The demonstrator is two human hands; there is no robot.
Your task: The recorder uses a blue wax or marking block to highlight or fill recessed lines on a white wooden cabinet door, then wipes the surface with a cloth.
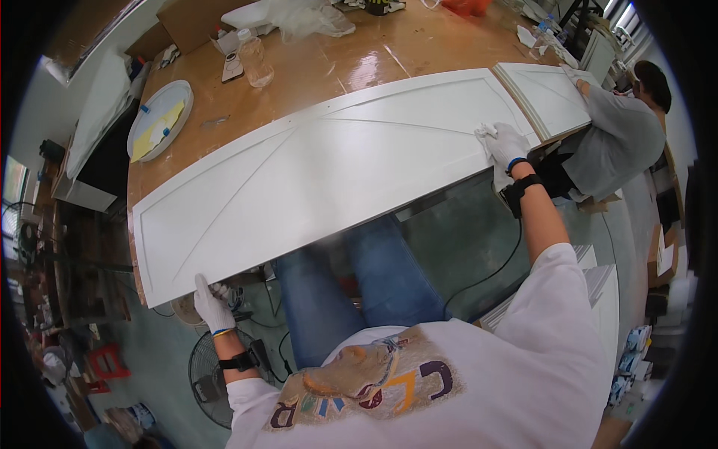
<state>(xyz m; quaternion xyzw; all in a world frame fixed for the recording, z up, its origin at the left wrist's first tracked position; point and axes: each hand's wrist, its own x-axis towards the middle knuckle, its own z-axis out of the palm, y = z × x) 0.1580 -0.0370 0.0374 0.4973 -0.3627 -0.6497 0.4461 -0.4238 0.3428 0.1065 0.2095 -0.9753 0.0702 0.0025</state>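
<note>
Brown table point(321, 67) bears a bottle point(256, 63) beyond the white panel point(329, 168).

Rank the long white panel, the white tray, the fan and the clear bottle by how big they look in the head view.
1. Long white panel
2. White tray and fan: too close to rank, as the fan is partly covered
3. Clear bottle
</note>
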